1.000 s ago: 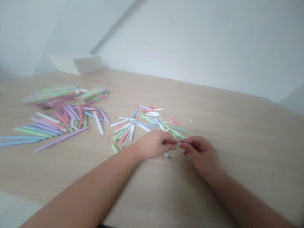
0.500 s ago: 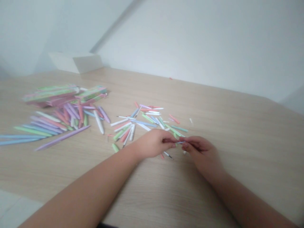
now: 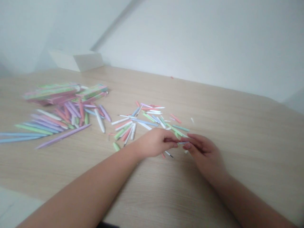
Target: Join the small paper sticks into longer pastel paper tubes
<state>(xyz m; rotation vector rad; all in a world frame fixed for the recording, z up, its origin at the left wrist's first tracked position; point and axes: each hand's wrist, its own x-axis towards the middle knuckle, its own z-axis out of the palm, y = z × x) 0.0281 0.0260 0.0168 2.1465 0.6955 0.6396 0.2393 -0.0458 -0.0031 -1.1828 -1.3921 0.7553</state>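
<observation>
Between my two hands is a thin, pale bluish pen part (image 3: 182,143), pinched at one end by each hand and mostly covered by the fingers. My left hand (image 3: 156,143) is closed on its left end, thumb against fingertips. On its right end, the thumb and fingers of my right hand (image 3: 204,151) are closed. Loose pen pieces (image 3: 125,128) in white, green, coral and blue lie scattered just behind and left of my hands. A white pen refill with a dark tip (image 3: 169,154) rests on the table below the fingertips.
To the left lies a pile of pastel pens (image 3: 54,122). Behind it are several pink and green pen boxes (image 3: 53,92). A white open box (image 3: 76,60) stands by the wall (image 3: 201,41). Small coral and white bits dot the wooden table (image 3: 249,136).
My right hand has shifted very slightly right, and its fingers are a little more extended. Both hands still pinch the thin pen part. The whole view has moved slightly.
</observation>
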